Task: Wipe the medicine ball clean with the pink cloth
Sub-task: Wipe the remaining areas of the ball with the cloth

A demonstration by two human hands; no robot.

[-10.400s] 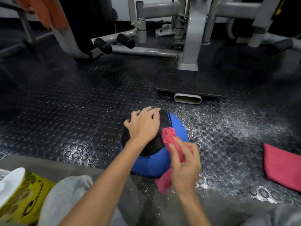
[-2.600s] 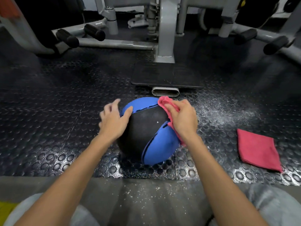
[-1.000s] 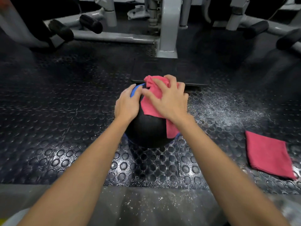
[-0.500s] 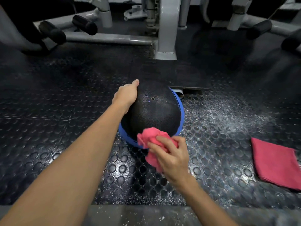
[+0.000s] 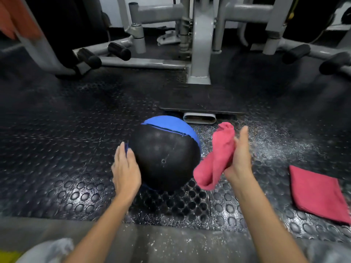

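Note:
The black and blue medicine ball (image 5: 164, 154) rests on the studded rubber floor in the middle of the head view, black side toward me, blue panel on top at the back. My left hand (image 5: 125, 168) lies flat against its left side, fingers apart. My right hand (image 5: 239, 158) is just right of the ball and grips the bunched pink cloth (image 5: 216, 158), which hangs clear of the ball's right side.
A second pink cloth (image 5: 319, 194) lies folded on the floor at the right. A grey gym machine frame (image 5: 199, 54) with black roller pads stands behind, its dark footplate (image 5: 201, 101) just beyond the ball. White dust speckles the wet floor (image 5: 275, 145) to the right.
My right hand has lifted the pink cloth off the ball's near side and moved right, clear of it. My left hand slid from the ball's top down to its left side. The ball rolled.

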